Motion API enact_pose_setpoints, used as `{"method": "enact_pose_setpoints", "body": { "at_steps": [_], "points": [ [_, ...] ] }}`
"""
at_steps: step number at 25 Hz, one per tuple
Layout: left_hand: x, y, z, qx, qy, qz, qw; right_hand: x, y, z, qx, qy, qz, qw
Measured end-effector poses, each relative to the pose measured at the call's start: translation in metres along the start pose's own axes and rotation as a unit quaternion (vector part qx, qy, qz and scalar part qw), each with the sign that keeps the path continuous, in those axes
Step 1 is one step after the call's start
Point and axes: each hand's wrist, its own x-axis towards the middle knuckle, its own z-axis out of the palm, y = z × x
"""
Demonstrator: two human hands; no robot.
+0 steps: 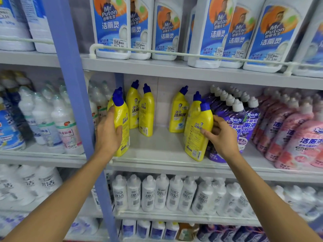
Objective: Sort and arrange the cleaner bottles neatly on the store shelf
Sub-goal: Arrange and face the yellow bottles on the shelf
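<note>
Two hands busy on middle shelf (157, 151): left hand (109, 135) curled round left yellow bottle (122, 119), right hand (222, 135) gripping right yellow bottle (198, 137), leaning, close against purple bottles (236, 119). Risk: sideways pull could topple purple neighbours

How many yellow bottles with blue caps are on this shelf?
7 yellow blue-capped plastic bottles: two overlapping at the left hand, two behind, one mid-shelf, two at the right hand. Others may be hidden.

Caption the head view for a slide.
Left hand grips the left yellow bottle; right hand grips the right yellow bottle.
</note>
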Motion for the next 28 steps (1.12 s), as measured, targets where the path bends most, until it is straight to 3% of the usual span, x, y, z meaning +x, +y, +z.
{"method": "enact_pose_setpoints", "body": {
  "at_steps": [5, 9, 12, 16, 19, 24, 28],
  "points": [
    [-0.005, 0.005, -0.005, -0.011, -0.003, -0.015, 1.000, -0.009, -0.009, -0.006, 0.010, 0.052, -0.004, 0.999],
    [-0.025, 0.018, -0.029, 0.011, -0.024, -0.012, 1.000, -0.028, -0.028, -0.019, 0.001, 0.086, -0.064, 0.994],
    [-0.039, 0.041, -0.043, -0.042, -0.038, 0.019, 0.998, -0.035, -0.050, -0.011, 0.058, 0.002, -0.078, 0.995],
    [-0.027, 0.057, -0.030, -0.266, -0.162, -0.025, 0.950, -0.019, -0.066, 0.022, 0.073, -0.107, -0.071, 0.989],
    [-0.009, 0.055, -0.002, -0.273, -0.184, -0.058, 0.942, 0.009, -0.059, 0.050, 0.054, -0.124, -0.054, 0.989],
    [0.046, 0.057, 0.056, -0.167, -0.176, -0.057, 0.968, 0.068, -0.048, 0.103, -0.028, -0.047, -0.012, 0.998],
    [0.096, 0.064, 0.104, -0.102, -0.119, -0.060, 0.986, 0.125, -0.041, 0.143, -0.051, 0.050, 0.025, 0.997]
  ]
}}
